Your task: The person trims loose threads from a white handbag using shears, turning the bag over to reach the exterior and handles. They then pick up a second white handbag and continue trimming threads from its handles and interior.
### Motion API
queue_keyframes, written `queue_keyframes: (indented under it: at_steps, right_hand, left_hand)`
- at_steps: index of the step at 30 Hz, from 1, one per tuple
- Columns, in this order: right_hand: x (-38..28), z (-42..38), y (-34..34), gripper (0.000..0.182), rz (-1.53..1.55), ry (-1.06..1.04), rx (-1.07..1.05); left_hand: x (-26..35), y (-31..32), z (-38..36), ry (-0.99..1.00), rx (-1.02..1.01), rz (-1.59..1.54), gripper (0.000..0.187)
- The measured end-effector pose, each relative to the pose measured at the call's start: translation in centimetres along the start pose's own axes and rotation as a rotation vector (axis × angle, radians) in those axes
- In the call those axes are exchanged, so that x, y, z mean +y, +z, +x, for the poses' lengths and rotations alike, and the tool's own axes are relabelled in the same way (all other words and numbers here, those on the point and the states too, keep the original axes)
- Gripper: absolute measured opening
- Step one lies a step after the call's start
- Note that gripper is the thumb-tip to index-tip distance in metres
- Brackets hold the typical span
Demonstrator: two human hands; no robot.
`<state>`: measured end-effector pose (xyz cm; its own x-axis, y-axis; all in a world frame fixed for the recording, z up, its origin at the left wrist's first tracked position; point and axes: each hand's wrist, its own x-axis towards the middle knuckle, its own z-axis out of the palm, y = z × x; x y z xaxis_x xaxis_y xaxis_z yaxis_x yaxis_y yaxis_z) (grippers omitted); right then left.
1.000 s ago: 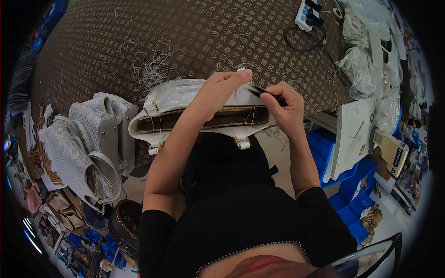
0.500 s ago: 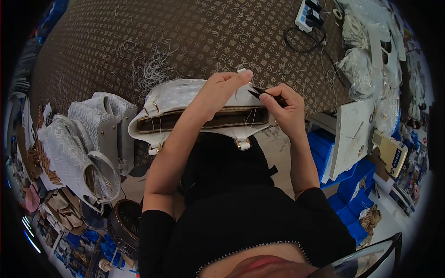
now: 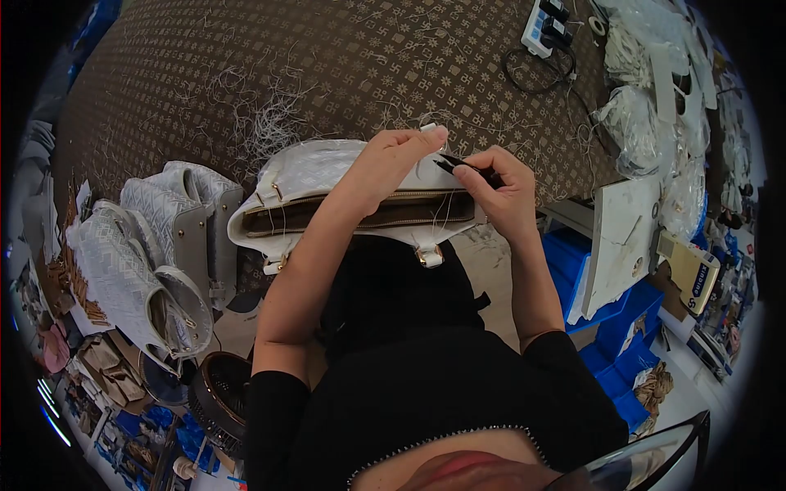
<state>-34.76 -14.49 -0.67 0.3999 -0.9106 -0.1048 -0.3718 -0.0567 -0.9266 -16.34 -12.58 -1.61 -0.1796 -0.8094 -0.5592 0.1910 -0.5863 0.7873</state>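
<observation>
A white patterned handbag (image 3: 307, 173) lies at the near edge of the brown patterned table (image 3: 246, 74), its zipped top facing me. My left hand (image 3: 393, 159) pinches a small white tab at the bag's far right corner. My right hand (image 3: 499, 192) holds black thread snips (image 3: 460, 166), their blades pointing left toward the pinched tab. Loose threads hang from the bag's top edge.
Two more white handbags (image 3: 155, 245) stand at the left by the table edge. Cut thread scraps (image 3: 262, 114) litter the table. A power strip (image 3: 544, 24) and cable lie at the far right, beside bagged parts (image 3: 647, 123). Blue bins (image 3: 622, 319) sit at the right, lower down.
My right hand has shifted slightly up and left, bringing the snips a little closer to the tab. The left hand and the bag have hardly moved.
</observation>
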Motion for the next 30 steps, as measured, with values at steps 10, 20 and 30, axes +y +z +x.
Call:
queue_keyframes:
  at_steps: [10,20,30]
  right_hand:
    - [1.4,0.1,0.1,0.005,0.066,-0.199,0.018]
    - [1.2,0.6,0.5,0.007,-0.124,-0.359,0.033]
    - [0.0,0.8,-0.7,0.011,0.320,-0.509,0.258]
  left_hand:
    - [-0.3,0.5,-0.1,0.064,0.006,-0.062,0.040]
    - [0.0,-0.1,-0.1,0.017,-0.065,-0.065,0.039]
    - [0.4,0.2,0.5,-0.002,-0.024,-0.090,0.038]
